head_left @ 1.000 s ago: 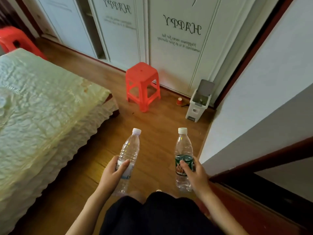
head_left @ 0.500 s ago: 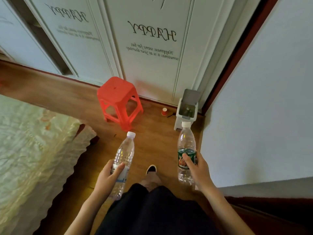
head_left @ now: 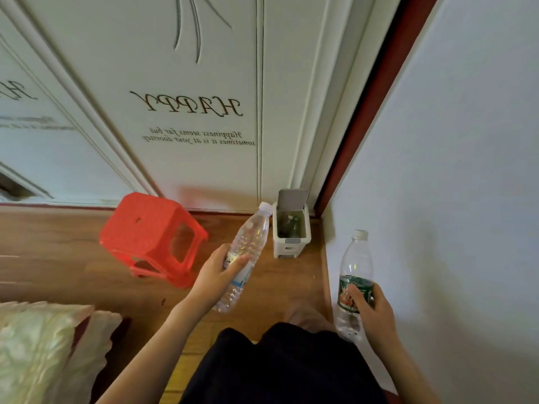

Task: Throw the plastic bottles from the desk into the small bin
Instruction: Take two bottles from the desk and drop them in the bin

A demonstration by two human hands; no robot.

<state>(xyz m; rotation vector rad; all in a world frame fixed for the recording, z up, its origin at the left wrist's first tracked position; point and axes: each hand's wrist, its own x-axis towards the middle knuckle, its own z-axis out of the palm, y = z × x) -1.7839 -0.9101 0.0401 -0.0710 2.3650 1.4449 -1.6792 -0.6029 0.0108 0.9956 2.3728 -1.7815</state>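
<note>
While standing over a wooden plank floor (head_left: 70,258) in the corner of a room, gripping two plastic bottles, one per hand. Holding in the left hand (head_left: 217,277) a clear ribbed bottle (head_left: 248,252), thin-walled and crinkled, white-capped, with a pale label low on the body; tilting it forward and to the right, cap reaching toward the upper left rim of the small bin (head_left: 291,244), seen just beside that rim. Wrapping thumb across the front of the label and fingers around the back, closed firmly on the mid-body, base projecting below the palm. Holding in the right hand (head_left: 376,310) a clear green-label bottle (head_left: 354,275), smooth-shouldered, white-capped, nearly upright, close against the white wall (head_left: 466,170). Curling fingers around the label band from the right, thumb pressing on its front, neck and shoulder standing free above the grip. Sitting on the floor against the cream cabinet doors (head_left: 189,83), the bin: small, rectangular, pale plastic, grey lid (head_left: 292,196) raised, some greenish contents inside, not identifiable. Standing left of the bin, a red moulded plastic stool (head_left: 145,228), dimpled top, square with open sides. Showing at lower left, a quilted, crinkled pale-green bed cover (head_left: 38,345). Running up the corner, a dark red door frame (head_left: 376,91).
</note>
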